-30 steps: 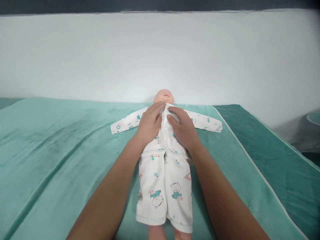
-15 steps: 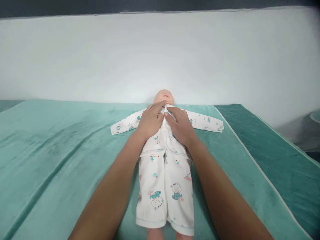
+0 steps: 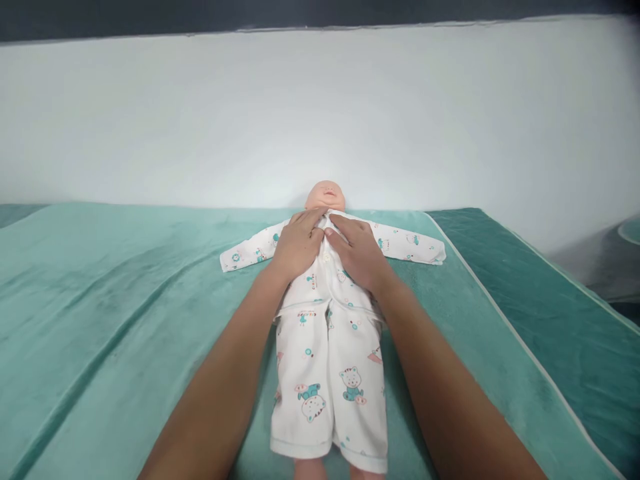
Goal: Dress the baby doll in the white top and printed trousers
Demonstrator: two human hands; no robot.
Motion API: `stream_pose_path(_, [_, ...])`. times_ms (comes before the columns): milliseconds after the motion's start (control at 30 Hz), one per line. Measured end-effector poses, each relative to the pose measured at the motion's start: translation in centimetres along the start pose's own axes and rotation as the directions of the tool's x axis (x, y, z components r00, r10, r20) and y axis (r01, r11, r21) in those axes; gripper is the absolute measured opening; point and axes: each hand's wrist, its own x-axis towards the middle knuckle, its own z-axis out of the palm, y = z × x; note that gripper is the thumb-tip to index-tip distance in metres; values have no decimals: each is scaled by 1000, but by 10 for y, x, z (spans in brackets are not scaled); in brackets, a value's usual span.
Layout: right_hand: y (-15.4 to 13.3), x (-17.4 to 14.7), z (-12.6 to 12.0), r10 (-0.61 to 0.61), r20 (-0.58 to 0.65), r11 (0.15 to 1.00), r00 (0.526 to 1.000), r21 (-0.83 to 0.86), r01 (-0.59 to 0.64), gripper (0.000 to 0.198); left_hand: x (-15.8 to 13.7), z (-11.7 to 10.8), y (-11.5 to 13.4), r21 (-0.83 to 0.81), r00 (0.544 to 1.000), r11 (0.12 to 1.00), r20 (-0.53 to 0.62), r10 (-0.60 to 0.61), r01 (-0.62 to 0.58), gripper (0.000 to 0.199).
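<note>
A baby doll (image 3: 326, 196) lies on its back with its head toward the wall. It wears a white long-sleeved baby shirt (image 3: 320, 287) with a teal animal print, its sleeves stretched out to both sides. On the upper chest, my left hand (image 3: 300, 245) and my right hand (image 3: 359, 250) meet at the shirt's front edges just below the collar. Thumbs and forefingers of both hands close on the cloth there; the fingertips partly hide what they grip. Below them a small button shows on the front. Matching white pants (image 3: 330, 387) cover the legs.
A light teal blanket (image 3: 125, 320) with a few creases lies under the doll. To the right, past its pale edge, is a darker teal cover (image 3: 530, 300). The white wall (image 3: 320, 107) rises right behind the doll's head.
The view has shifted very slightly. Both hands stay at the same part of the shirt's front, with barely any finger movement, and the doll lies as before.
</note>
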Motion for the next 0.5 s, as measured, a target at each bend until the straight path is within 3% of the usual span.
stream_pose_path(133, [3, 2, 0, -10, 22, 1000, 1000, 10, 10, 43, 0, -1, 0, -25, 1000, 1000, 4, 4, -4, 55])
stream_pose_path(333, [1, 8, -4, 135, 26, 990, 991, 48, -136, 46, -1, -2, -1, -45, 1000, 999, 2, 14, -14, 55])
stream_pose_path(500, [4, 10, -4, 142, 3, 975, 990, 172, -140, 41, 0, 0, -5, -57, 1000, 998, -13, 23, -24, 56])
